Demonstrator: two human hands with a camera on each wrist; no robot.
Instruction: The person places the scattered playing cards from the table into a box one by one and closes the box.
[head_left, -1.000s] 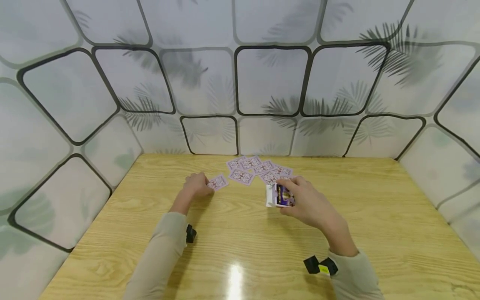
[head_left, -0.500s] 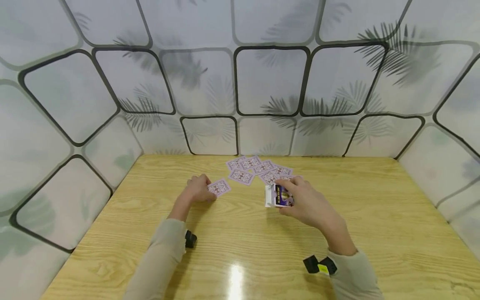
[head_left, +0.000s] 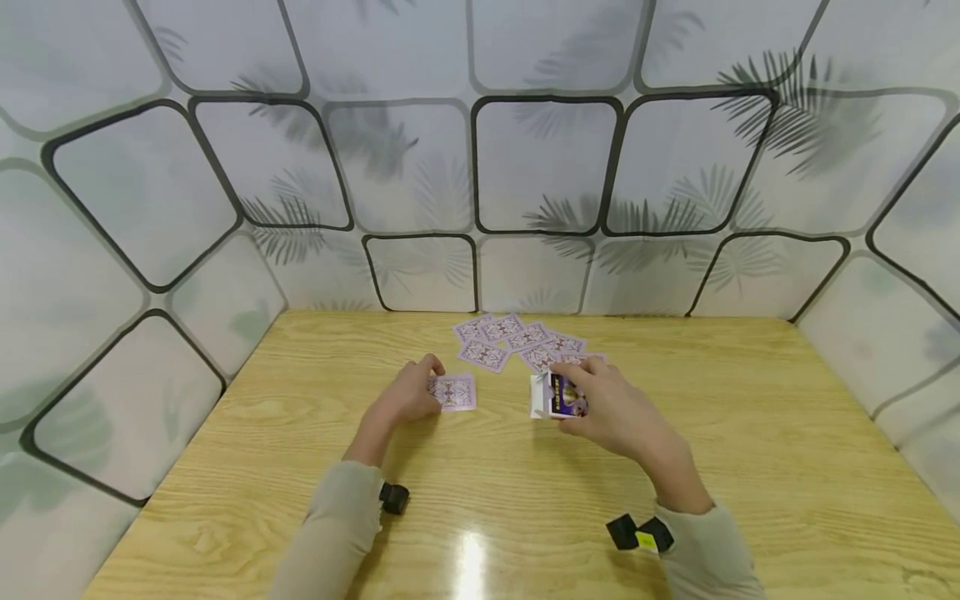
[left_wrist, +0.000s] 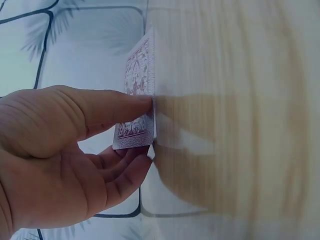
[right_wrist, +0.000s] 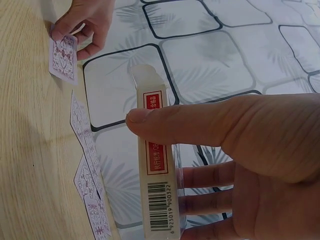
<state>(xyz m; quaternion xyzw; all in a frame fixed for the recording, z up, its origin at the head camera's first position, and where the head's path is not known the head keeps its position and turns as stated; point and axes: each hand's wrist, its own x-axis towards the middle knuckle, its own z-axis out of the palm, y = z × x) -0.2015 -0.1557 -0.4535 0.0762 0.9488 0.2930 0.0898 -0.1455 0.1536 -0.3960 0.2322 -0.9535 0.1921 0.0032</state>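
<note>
My left hand [head_left: 411, 392] pinches a playing card [head_left: 456, 392] with a purple patterned back, low over the wooden table left of centre. In the left wrist view the thumb lies across the card's [left_wrist: 137, 75] patterned back and the fingers curl at its far side. My right hand [head_left: 618, 410] grips a small card box [head_left: 566, 395], purple and yellow with white flaps, tilted so its opened end faces left. The right wrist view shows the box's narrow side with a barcode [right_wrist: 159, 206] and a red label, my thumb across it. The inside of the box is hidden.
Several more playing cards [head_left: 483, 354] lie back up and partly overlapping towards the back of the wooden table [head_left: 480, 467]. Some are partly behind my right hand. A wall covering [head_left: 547, 167] with a leaf and frame pattern encloses the table's back and sides.
My left hand has drawn its card right and towards me, turning it straighter and bringing it closer to the box. The right hand and box have stayed nearly still.
</note>
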